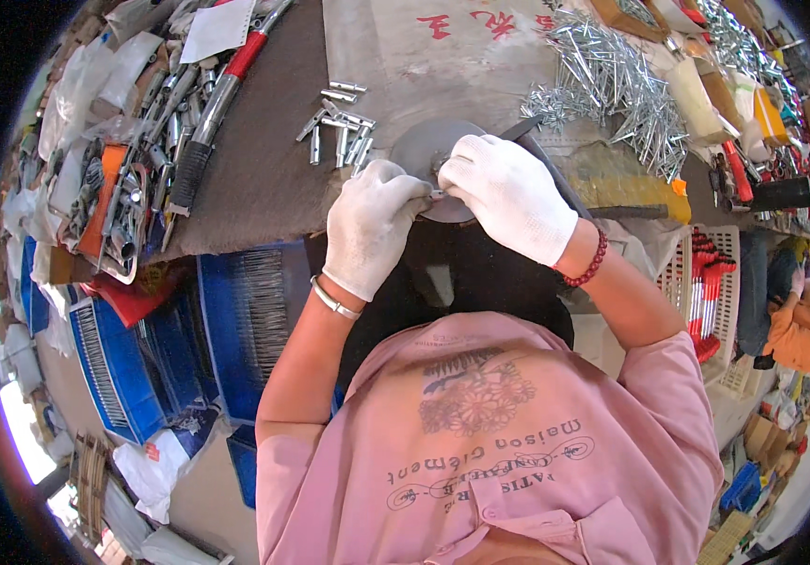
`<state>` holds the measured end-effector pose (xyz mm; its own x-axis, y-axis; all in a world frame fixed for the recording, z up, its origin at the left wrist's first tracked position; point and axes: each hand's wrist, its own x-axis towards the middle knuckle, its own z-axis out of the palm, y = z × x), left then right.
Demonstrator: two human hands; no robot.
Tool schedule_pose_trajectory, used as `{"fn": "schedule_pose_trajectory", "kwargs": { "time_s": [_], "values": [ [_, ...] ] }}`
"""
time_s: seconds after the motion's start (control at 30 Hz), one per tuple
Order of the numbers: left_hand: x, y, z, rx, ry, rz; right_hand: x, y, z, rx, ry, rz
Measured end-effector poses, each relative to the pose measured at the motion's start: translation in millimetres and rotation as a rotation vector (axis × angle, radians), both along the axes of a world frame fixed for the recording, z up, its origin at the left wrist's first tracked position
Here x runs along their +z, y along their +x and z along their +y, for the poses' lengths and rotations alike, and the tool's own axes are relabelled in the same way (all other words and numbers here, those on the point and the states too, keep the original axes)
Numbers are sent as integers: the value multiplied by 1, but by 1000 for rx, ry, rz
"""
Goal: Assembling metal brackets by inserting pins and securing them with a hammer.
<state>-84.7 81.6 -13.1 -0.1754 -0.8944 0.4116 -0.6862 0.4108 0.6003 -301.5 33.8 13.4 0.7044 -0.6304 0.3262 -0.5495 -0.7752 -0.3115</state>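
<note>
White knitted gloves cover both of my hands, which meet above a round grey disc point(416, 151) at the table's near edge. My left hand point(372, 221) is closed, its thumb and fingertips pinching one end of a small shiny metal piece point(438, 194). From the other side my right hand point(504, 193) closes its fingers on the same piece. Most of that piece is hidden by the gloves, so its full shape cannot be told. Just left of the disc lies a loose group of short metal tubes point(341, 135).
A heap of thin metal rods point(602, 80) covers the table's right. At left lie a red-and-chrome long-handled tool point(226, 89) and piled hand tools. Blue bins point(245, 311) stand below left; a white basket point(727, 273) with red-handled tools stands right, near another person point(800, 330).
</note>
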Motion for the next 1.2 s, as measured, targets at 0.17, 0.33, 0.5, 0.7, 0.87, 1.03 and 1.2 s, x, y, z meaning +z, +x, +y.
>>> {"fn": "schedule_pose_trajectory", "kwargs": {
  "time_s": [0.17, 0.33, 0.5, 0.7, 0.87, 1.03, 1.2],
  "values": [
    [-6, 1, 1, -6, -70, -4, 8, 5, -1, 16, -9, 33],
    [-1, 0, 0, -4, -62, -13, 13, 7, -2, 82, -80, 20],
    [0, -2, -1, -4, -95, -15, 14, 9, -2, 67, -112, 190],
    [1, -2, 0, 7, -52, 42, 23, -30, 7, -322, -74, 127],
    [2, -2, -1, -13, -59, 42, 10, -69, 17, -613, 60, 274],
    [0, 0, -2, -19, -6, 88, 5, -80, 28, -611, -24, 9],
    [-2, 2, -3, -53, -30, 94, 26, -61, 53, -345, 83, -170]
  ]
}}
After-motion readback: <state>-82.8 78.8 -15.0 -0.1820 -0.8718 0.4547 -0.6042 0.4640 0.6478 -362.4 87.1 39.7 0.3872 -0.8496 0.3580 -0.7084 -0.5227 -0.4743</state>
